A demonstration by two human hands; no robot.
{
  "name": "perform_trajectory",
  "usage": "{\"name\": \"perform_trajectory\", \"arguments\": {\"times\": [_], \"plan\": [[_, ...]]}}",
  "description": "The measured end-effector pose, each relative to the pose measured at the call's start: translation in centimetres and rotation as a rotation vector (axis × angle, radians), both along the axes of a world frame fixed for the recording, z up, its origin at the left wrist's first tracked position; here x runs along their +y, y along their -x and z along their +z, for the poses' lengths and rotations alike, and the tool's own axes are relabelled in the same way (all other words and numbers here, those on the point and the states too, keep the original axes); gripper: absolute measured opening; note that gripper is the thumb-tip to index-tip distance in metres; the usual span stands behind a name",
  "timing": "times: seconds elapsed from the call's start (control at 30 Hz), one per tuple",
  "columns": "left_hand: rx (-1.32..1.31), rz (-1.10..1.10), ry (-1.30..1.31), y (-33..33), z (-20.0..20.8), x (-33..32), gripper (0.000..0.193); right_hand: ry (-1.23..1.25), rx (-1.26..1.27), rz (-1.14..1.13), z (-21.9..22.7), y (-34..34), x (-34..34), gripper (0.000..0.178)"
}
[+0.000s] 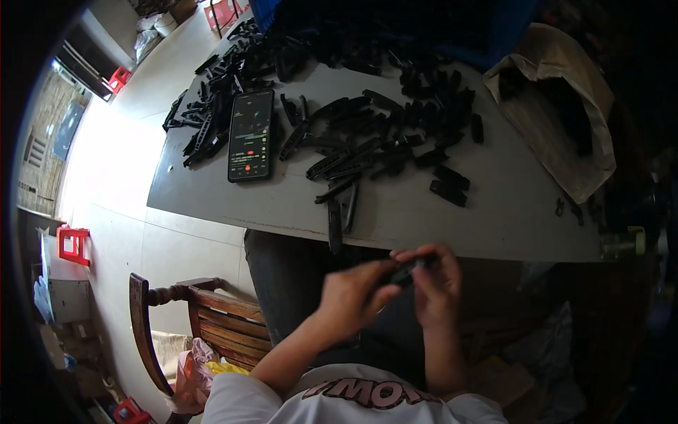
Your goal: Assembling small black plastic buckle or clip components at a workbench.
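- The left hand [347,293] is closed on a small black plastic piece [403,274], its fingers stretched along the top and its thumb set below
- The right hand [438,286] is bent round the other end of that piece, thumb and fingertips pinching it, with only a narrow gap between them
- The piece sits between the two hands, above the lap and just off the near edge of the grey table [395,225]; its finer detail is dark and partly covered by fingers
- Straight ahead of the hands, a loose heap of similar black plastic parts [346,159] spreads over the tabletop, and one long part [334,225] pokes out past the near edge
- A lit smartphone [250,138] lies face up at the left of the heap
- An open beige bag [597,166] with dark contents rests on the right side, near a blue container [510,41] at the back
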State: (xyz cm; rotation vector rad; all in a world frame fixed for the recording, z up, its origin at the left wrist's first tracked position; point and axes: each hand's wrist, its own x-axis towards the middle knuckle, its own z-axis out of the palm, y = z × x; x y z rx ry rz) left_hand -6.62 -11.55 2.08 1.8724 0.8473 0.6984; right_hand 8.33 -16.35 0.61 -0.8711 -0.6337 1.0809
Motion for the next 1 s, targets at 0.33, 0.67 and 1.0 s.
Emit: {"name": "perform_trajectory", "arguments": {"times": [0.33, 0.67, 1.0], "plan": [[0.772, 0.382, -0.43, 1.2, 0.4, 4.6, 0.035, 0.277, -1.755, -0.382, -0.2, -5.6, 5.6, 0.029], [0.105, 0.345, 0.124, 3.7, 0.5, 4.5, 0.041, 0.252, -1.147, -0.151, 1.5, -5.8, 4.0, 0.025], [-0.157, -0.02, 0.137, -0.8, 1.1, 1.0, 0.039, -0.053, -0.882, -0.099, 2.7, -0.2, 1.6, 0.03]]}}
